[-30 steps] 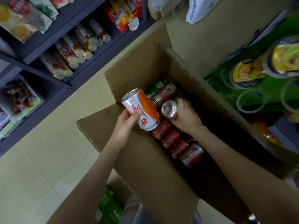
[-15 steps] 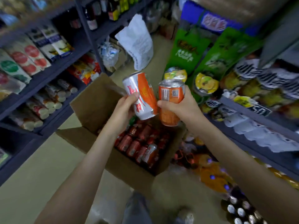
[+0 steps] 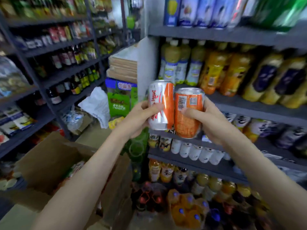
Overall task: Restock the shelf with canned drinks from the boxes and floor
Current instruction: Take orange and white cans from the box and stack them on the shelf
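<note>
Left hand (image 3: 139, 117) wrapped round white-orange can (image 3: 160, 105), right hand (image 3: 206, 120) round orange can (image 3: 188, 113); both upright, tops up, sides touching, held in front of grey shelf (image 3: 249, 108) edge. Juice bottles (image 3: 214, 72) stand behind right hand. Open cardboard box (image 3: 49, 161) below left forearm, cans inside blurred

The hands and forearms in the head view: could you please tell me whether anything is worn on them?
Nothing that shows. The left hand and right hand are bare: no gloves, rings or watch in view. Both forearms are bare as far as the frame's lower edge, with no sleeve or wristband in sight.
</note>
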A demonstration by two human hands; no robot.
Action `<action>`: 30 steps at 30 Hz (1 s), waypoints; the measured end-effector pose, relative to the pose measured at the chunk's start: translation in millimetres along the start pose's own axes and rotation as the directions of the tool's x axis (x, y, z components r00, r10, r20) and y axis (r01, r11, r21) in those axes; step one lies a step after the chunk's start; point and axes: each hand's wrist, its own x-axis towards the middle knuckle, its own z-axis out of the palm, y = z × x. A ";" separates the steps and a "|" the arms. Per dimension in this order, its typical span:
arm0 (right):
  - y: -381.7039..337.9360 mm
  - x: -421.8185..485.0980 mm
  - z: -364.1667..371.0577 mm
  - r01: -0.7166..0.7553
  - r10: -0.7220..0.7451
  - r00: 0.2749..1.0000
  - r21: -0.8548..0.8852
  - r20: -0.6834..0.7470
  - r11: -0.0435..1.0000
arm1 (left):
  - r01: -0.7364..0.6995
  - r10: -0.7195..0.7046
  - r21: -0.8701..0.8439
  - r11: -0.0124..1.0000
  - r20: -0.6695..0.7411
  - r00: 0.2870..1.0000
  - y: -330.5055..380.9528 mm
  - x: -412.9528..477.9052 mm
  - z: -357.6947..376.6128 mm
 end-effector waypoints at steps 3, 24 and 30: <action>-27.7 -10.6 -35.1 0.119 -0.121 0.988 -0.030 -0.092 0.992 | -0.057 0.053 0.039 0.998 0.078 0.996 28.6 15.1 40.4; -163.2 155.6 -144.4 0.396 -0.482 0.760 -0.278 -0.436 0.875 | -0.482 0.460 0.145 0.864 0.162 0.873 172.3 162.9 83.7; -168.3 213.5 -159.0 0.366 -0.469 0.775 -0.304 -0.423 0.879 | -0.512 0.496 0.104 0.852 0.148 0.856 183.2 193.5 72.5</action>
